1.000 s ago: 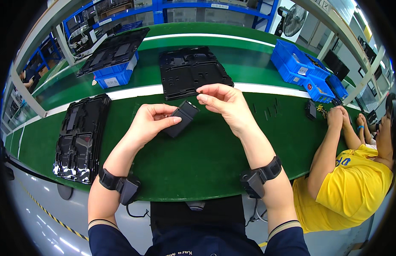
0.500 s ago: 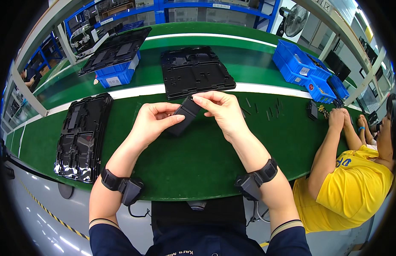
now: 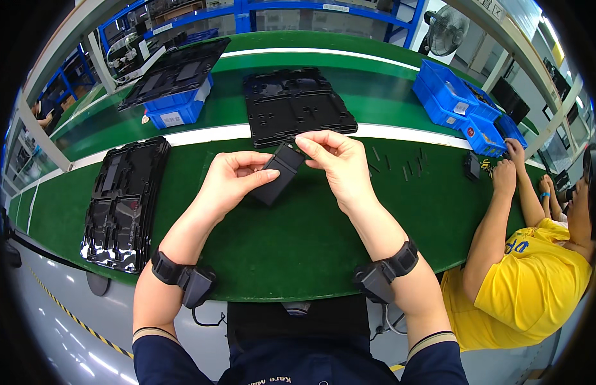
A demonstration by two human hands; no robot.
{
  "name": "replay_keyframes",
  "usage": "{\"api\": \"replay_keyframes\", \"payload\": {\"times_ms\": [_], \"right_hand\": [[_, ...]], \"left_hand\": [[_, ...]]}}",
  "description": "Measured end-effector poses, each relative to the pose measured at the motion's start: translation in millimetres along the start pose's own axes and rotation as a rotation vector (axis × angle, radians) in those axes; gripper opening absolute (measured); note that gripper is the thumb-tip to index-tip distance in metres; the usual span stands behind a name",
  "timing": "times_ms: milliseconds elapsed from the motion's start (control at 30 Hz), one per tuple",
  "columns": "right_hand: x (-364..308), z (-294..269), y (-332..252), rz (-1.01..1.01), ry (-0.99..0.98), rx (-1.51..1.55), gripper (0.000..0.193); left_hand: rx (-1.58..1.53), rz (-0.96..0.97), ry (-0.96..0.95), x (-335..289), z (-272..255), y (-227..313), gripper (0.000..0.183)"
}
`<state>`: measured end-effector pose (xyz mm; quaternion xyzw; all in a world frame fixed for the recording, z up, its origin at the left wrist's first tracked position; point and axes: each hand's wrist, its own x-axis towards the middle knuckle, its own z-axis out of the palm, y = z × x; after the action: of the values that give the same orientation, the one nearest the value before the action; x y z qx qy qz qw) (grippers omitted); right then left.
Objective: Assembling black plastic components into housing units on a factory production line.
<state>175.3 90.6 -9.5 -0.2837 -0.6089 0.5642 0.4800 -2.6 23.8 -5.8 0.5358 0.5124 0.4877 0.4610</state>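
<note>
My left hand (image 3: pixel 240 174) is closed around a flat black rectangular case (image 3: pixel 277 178), thumb across its front face. The case is tilted, its upper end leaning to the right, above the green table mat. At that upper end my right hand (image 3: pixel 336 157) is pinched, thumb and forefinger together. A small dark bit shows at its fingertips, too small to name. Beyond my hands lies a black moulded plastic tray (image 3: pixel 298 106). Several thin dark strips (image 3: pixel 405 168) are scattered on the mat to the right of my right hand.
Stacked black trays (image 3: pixel 126 205) lie at the left; another black tray (image 3: pixel 176 74) rests on a blue bin (image 3: pixel 176 115). Blue bins (image 3: pixel 439 90) stand at the far right. A co-worker in a yellow shirt (image 3: pixel 529 282) works there, beside a black part (image 3: pixel 472 165) and small brass-coloured pieces.
My right fingertips have shifted slightly at the upper end of the case, and the case has turned a little. One of the co-worker's hands has moved up to a blue bin.
</note>
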Motion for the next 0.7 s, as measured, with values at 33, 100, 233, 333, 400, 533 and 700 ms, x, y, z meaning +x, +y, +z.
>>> {"api": "replay_keyframes", "payload": {"times_ms": [33, 100, 233, 333, 400, 533, 700], "right_hand": [[-1.1, 2.2, 0.4, 0.0, 0.009, 0.057, 0.017], [-0.7, 3.8, 8.1, -0.039, 0.026, 0.012, 0.017], [-0.6, 2.8, 9.6, -0.053, 0.042, -0.052, 0.017], [-1.5, 2.8, 7.5, 0.015, 0.036, -0.045, 0.018], [-2.1, 3.5, 6.9, 0.045, 0.04, -0.038, 0.018], [-4.3, 6.9, 5.2, 0.129, 0.05, 0.019, 0.018], [-6.0, 9.6, 4.2, 0.182, 0.049, 0.056, 0.018]], "left_hand": [[0.001, 0.012, 0.0, 0.8, -0.3, 0.0, 0.028], [0.002, 0.025, -0.001, 0.6, -1.0, 0.0, 0.029], [0.011, 0.028, -0.013, -0.6, -0.8, 1.3, 0.029], [0.002, 0.03, -0.028, -0.7, -0.1, 1.0, 0.027], [-0.009, 0.029, -0.028, -0.6, 0.0, 0.5, 0.027], [-0.009, 0.03, -0.026, -0.4, -0.3, -3.4, 0.028], [-0.081, 0.047, -0.003, 0.0, 5.0, -5.7, 0.028]]}}
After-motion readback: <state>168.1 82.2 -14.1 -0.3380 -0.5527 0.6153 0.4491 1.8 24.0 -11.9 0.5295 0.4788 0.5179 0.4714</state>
